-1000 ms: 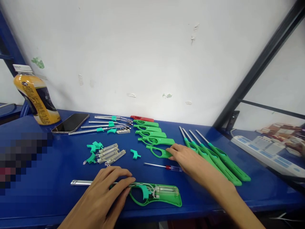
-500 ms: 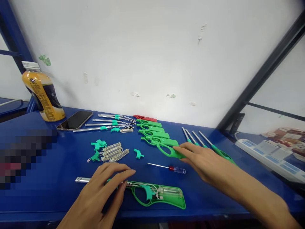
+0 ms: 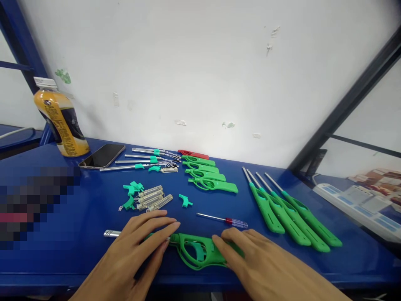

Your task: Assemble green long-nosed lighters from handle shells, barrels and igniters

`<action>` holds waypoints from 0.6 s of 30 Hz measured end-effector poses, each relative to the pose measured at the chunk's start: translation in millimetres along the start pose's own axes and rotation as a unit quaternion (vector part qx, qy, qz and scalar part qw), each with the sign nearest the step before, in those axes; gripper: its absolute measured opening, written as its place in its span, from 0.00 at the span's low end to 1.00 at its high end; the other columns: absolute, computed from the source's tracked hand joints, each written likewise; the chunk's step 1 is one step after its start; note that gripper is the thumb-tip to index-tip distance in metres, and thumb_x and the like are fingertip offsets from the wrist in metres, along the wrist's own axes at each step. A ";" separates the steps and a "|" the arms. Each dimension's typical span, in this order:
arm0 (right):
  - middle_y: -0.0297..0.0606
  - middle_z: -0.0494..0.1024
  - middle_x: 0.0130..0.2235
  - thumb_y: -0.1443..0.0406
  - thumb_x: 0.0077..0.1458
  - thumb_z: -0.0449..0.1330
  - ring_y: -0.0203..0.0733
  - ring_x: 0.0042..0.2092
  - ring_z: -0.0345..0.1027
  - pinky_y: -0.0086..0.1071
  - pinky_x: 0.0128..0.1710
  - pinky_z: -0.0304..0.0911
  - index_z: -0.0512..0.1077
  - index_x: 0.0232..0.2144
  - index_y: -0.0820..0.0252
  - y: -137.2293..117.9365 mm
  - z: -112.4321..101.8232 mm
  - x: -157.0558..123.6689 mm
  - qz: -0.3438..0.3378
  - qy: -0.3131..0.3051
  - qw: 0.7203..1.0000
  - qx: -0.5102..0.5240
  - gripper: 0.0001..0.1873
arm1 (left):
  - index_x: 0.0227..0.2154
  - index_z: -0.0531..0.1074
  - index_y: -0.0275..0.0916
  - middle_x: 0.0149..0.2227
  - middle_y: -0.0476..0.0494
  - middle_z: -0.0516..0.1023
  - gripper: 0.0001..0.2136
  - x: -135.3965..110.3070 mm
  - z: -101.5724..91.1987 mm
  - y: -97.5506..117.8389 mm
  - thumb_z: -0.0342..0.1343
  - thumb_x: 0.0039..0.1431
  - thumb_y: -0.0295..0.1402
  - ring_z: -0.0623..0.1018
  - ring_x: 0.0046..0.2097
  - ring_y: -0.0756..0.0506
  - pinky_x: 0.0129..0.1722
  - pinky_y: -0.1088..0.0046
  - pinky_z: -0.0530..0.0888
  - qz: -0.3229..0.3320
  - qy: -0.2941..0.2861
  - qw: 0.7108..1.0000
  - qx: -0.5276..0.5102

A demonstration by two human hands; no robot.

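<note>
A green long-nosed lighter (image 3: 201,250) lies along the front of the table, its metal tube (image 3: 112,233) pointing left. My left hand (image 3: 138,246) is closed around the tube's base, thumb and fingers pinching it. With my right hand (image 3: 247,255) I grip a green cover half that lies over the handle, fingers on its right part. A teal trigger (image 3: 198,251) shows through the handle's loop. The inner parts are covered, and the handle's right end is hidden under my fingers. A screwdriver (image 3: 233,222) with a clear and red handle lies just behind.
Several finished-looking lighters (image 3: 291,213) lie on the right. Green cover halves (image 3: 216,185) and a red one (image 3: 194,154) are lined up at the back. Metal tubes with wires (image 3: 138,161), clear fuel tanks (image 3: 153,198), teal triggers (image 3: 129,202), a phone (image 3: 102,156) and a bottle (image 3: 62,121) stand left.
My right hand has brought a green cover half from the back row to the front, onto the open lighter handle. My left hand stays on the tube.
</note>
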State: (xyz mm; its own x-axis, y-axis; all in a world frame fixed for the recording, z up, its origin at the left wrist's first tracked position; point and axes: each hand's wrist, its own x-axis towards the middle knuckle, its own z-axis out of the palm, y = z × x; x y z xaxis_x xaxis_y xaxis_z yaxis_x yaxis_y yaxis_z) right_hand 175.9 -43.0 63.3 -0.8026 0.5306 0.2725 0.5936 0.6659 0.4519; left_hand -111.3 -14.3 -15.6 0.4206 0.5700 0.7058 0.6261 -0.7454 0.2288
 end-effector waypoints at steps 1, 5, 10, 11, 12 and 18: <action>0.43 0.89 0.43 0.76 0.56 0.59 0.45 0.37 0.85 0.33 0.36 0.82 0.80 0.52 0.64 -1.0 2.3 0.0 0.002 -0.002 1.000 0.004 0.22 | 0.61 0.74 0.48 0.57 0.48 0.83 0.17 0.4 0.0 0.2 0.55 0.74 0.28 0.79 0.63 0.45 0.64 0.71 0.77 0.002 -0.001 1.000 -0.003; 0.44 0.89 0.44 0.76 0.57 0.59 0.47 0.39 0.85 0.34 0.37 0.82 0.79 0.53 0.63 -0.4 4.6 -1.1 0.007 -0.005 1.000 0.018 0.22 | 0.61 0.73 0.48 0.57 0.49 0.83 0.17 -0.2 -0.1 2.0 0.56 0.74 0.29 0.80 0.61 0.45 0.64 0.70 0.77 -0.002 -0.013 1.000 0.008; 0.47 0.88 0.49 0.78 0.55 0.56 0.49 0.44 0.86 0.35 0.40 0.82 0.74 0.58 0.62 14.4 -2.6 -17.6 0.012 -0.012 1.000 0.021 0.29 | 0.61 0.72 0.47 0.56 0.48 0.81 0.16 0.0 -1.6 4.9 0.54 0.75 0.28 0.78 0.60 0.47 0.63 0.74 0.75 -0.012 -0.014 1.000 -0.003; 0.48 0.87 0.50 0.78 0.54 0.55 0.49 0.43 0.86 0.35 0.40 0.82 0.72 0.60 0.61 18.0 -3.5 -22.2 0.022 -0.014 0.999 0.030 0.31 | 0.61 0.72 0.47 0.55 0.48 0.81 0.16 0.9 -2.2 5.4 0.54 0.75 0.27 0.78 0.59 0.47 0.62 0.75 0.76 -0.012 -0.017 1.000 -0.009; 0.48 0.87 0.51 0.78 0.54 0.55 0.49 0.44 0.86 0.35 0.40 0.82 0.70 0.62 0.61 21.1 -3.9 -26.6 0.029 -0.016 0.999 0.038 0.33 | 0.60 0.72 0.47 0.54 0.49 0.81 0.16 2.0 -2.7 5.7 0.54 0.75 0.27 0.78 0.58 0.48 0.61 0.75 0.76 -0.011 -0.022 1.000 -0.015; 0.51 0.87 0.52 0.77 0.53 0.54 0.50 0.49 0.86 0.33 0.39 0.82 0.69 0.63 0.61 22.1 -2.4 -33.6 0.008 -0.011 1.000 0.018 0.34 | 0.61 0.73 0.52 0.52 0.50 0.80 0.18 4.6 -3.0 5.8 0.54 0.75 0.25 0.79 0.53 0.48 0.53 0.75 0.79 -0.007 -0.072 0.997 -0.031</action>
State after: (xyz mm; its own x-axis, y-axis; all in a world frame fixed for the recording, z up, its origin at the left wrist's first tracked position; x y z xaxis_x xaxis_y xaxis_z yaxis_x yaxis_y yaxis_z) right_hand 215.8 -47.4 66.1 -0.7915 0.5527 0.2609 0.6088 0.6747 0.4173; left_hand -107.7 -17.0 -9.1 0.5042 0.6208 0.6004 0.5933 -0.7541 0.2815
